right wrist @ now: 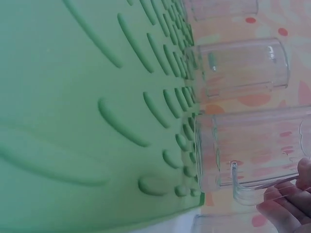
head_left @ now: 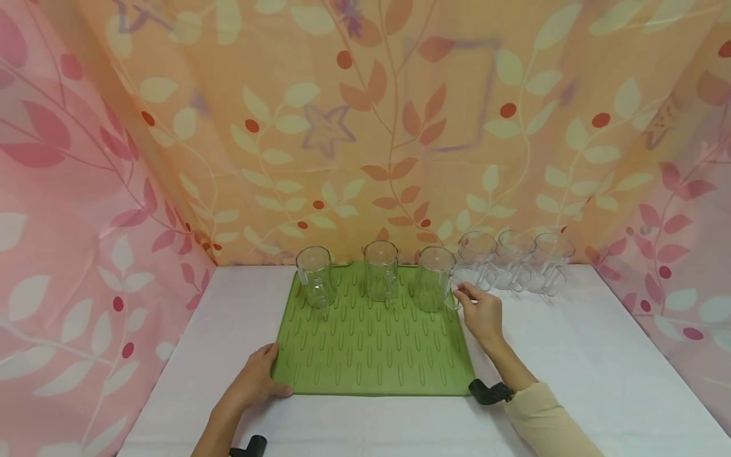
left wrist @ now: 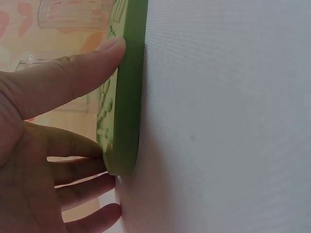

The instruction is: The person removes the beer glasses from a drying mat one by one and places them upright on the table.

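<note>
A green ridged mat lies on the white table with three clear glass mugs standing along its far part: the left mug, the middle mug and the right mug. My right hand pinches the handle of the right mug, which looks upright at the mat's far right edge. In the right wrist view the fingertips meet that handle. At the mat's near left corner my left hand spans the corner. Its thumb touches the front edge, while the fairly straight fingers touch the left side.
Three more glass mugs stand close together on the table, right of the mat at the back. Patterned cloth hangs behind and at both sides. A black wrist device sits beside my right forearm.
</note>
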{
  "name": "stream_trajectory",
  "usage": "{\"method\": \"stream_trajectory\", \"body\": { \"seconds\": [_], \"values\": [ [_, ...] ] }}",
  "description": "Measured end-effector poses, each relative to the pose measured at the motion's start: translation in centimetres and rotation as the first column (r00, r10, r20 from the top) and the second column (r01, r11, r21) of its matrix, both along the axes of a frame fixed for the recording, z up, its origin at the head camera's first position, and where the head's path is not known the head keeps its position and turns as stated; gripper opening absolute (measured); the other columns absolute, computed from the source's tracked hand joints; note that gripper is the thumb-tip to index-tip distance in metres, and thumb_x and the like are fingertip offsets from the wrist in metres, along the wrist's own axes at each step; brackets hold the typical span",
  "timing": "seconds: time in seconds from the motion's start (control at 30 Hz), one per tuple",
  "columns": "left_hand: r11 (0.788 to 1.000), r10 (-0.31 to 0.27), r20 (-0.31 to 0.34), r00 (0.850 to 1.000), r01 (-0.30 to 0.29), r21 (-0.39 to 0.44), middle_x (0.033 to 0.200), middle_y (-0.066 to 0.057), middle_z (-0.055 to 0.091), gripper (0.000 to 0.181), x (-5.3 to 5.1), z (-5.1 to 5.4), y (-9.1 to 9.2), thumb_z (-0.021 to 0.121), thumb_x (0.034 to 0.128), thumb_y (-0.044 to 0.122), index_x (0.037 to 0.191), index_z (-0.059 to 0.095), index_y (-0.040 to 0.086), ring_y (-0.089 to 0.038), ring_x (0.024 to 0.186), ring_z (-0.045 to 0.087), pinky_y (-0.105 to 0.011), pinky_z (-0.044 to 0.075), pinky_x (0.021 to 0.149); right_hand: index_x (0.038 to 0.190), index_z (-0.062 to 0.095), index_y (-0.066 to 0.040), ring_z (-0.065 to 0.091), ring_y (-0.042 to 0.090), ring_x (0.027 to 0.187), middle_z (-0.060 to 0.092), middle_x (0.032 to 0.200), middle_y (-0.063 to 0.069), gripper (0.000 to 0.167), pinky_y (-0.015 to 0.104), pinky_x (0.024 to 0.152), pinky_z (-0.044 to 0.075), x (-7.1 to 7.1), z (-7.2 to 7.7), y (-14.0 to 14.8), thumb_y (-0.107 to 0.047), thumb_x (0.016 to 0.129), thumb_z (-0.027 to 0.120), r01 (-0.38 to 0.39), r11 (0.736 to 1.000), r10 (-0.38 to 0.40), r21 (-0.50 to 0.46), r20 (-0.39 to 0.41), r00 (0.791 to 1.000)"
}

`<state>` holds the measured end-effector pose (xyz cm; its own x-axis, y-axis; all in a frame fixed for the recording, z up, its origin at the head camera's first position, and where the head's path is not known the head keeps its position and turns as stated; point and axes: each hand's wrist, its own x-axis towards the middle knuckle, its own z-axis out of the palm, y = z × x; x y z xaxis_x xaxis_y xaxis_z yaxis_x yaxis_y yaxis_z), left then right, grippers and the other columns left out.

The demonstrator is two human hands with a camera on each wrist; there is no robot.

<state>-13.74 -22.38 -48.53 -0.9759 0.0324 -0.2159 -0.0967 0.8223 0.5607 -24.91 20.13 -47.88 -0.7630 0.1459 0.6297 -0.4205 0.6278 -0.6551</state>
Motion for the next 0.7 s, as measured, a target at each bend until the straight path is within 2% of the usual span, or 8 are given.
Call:
{"method": "stream_trajectory", "body": {
  "seconds": [0.1, 0.17, 0.2, 0.33, 0.4, 0.43, 0.6, 0.7],
  "values": [
    [1.000, 0.001, 0.004, 1.000, -0.001, -0.001, 0.148, -0.036, 0.033, 0.109, 0.0, 0.1, 0.0, 0.090, 0.0623, 0.018, 0.144, 0.028, -0.016, -0.054, 0.137, 0.030, -0.064, 0.030, 0.111, 0.096, 0.074, 0.010, 0.072, 0.033, 0.071, 0.075, 0.086, 0.021, 0.020, 0.000, 0.056, 0.041, 0.2, 0.2, 0.3, 0.002, 0.078, 0.077, 0.003, 1.000, -0.003, 0.010, -0.001, 1.000],
    [1.000, 0.000, 0.006, 1.000, 0.000, -0.003, 0.148, -0.036, 0.033, 0.109, 0.0, 0.1, 0.0, 0.090, 0.0626, 0.019, 0.144, 0.028, -0.016, -0.054, 0.137, 0.030, -0.064, 0.030, 0.111, 0.097, 0.073, 0.010, 0.071, 0.015, 0.070, 0.075, 0.086, 0.020, 0.021, 0.001, 0.057, 0.041, 0.4, 0.4, 0.5, 0.002, 0.078, 0.077, 0.000, 1.000, 0.000, 0.009, 0.001, 1.000],
    [1.000, 0.000, 0.006, 1.000, 0.000, -0.005, 0.148, -0.036, 0.033, 0.109, 0.0, 0.0, -0.1, 0.090, 0.0627, 0.019, 0.144, 0.028, -0.016, -0.054, 0.137, 0.030, -0.064, 0.030, 0.111, 0.097, 0.073, 0.011, 0.070, 0.011, 0.070, 0.075, 0.086, 0.021, 0.022, 0.001, 0.056, 0.042, 0.4, 0.5, 0.6, 0.002, 0.078, 0.077, -0.005, 1.000, 0.005, 0.010, -0.001, 1.000],
    [1.000, 0.002, 0.005, 1.000, -0.002, -0.007, 0.148, -0.036, 0.033, 0.109, -0.1, -0.2, -0.1, 0.090, 0.0628, 0.019, 0.145, 0.028, -0.016, -0.054, 0.137, 0.029, -0.064, 0.029, 0.112, 0.098, 0.073, 0.011, 0.068, 0.006, 0.070, 0.074, 0.086, 0.022, 0.023, 0.005, 0.050, 0.040, 0.7, 0.9, 1.0, 0.002, 0.078, 0.077, -0.029, 0.999, 0.030, 0.023, -0.002, 1.000],
    [1.000, 0.005, 0.006, 1.000, -0.005, -0.006, 0.148, -0.036, 0.032, 0.109, -0.1, -0.4, -0.1, 0.090, 0.0626, 0.019, 0.145, 0.028, -0.016, -0.054, 0.137, 0.029, -0.064, 0.029, 0.112, 0.098, 0.073, 0.011, 0.070, 0.013, 0.070, 0.074, 0.085, 0.022, 0.022, 0.007, 0.047, 0.039, 0.8, 1.3, 1.2, 0.001, 0.078, 0.077, -0.039, 0.999, 0.039, 0.032, 0.003, 0.999],
    [1.000, 0.007, 0.008, 1.000, -0.007, -0.006, 0.148, -0.036, 0.032, 0.109, -0.1, -0.4, -0.1, 0.090, 0.0626, 0.020, 0.145, 0.027, -0.016, -0.054, 0.137, 0.029, -0.064, 0.029, 0.112, 0.098, 0.073, 0.011, 0.069, 0.012, 0.069, 0.074, 0.085, 0.022, 0.022, 0.007, 0.047, 0.039, 0.9, 1.5, 1.3, 0.001, 0.078, 0.077, -0.042, 0.998, 0.042, 0.035, 0.009, 0.999],
    [1.000, 0.017, 0.018, 1.000, -0.017, -0.003, 0.149, -0.035, 0.031, 0.110, -0.1, -0.4, -0.1, 0.090, 0.0631, 0.020, 0.146, 0.027, -0.015, -0.054, 0.138, 0.028, -0.064, 0.029, 0.112, 0.100, 0.073, 0.010, 0.058, -0.015, 0.072, 0.074, 0.087, 0.021, 0.023, 0.005, 0.052, 0.042, 1.4, 2.4, 1.6, 0.001, 0.079, 0.076, -0.073, 0.997, 0.072, 0.020, 0.057, 0.996],
    [1.000, 0.020, 0.022, 1.000, -0.020, 0.000, 0.150, -0.035, 0.031, 0.110, 0.0, -0.4, -0.1, 0.090, 0.0634, 0.020, 0.146, 0.027, -0.015, -0.054, 0.138, 0.028, -0.064, 0.029, 0.112, 0.100, 0.073, 0.011, 0.054, -0.020, 0.072, 0.075, 0.087, 0.021, 0.023, 0.004, 0.055, 0.043, 1.7, 2.8, 1.7, 0.000, 0.080, 0.076, -0.093, 0.996, 0.091, 0.014, 0.072, 0.993]
  ]
}}
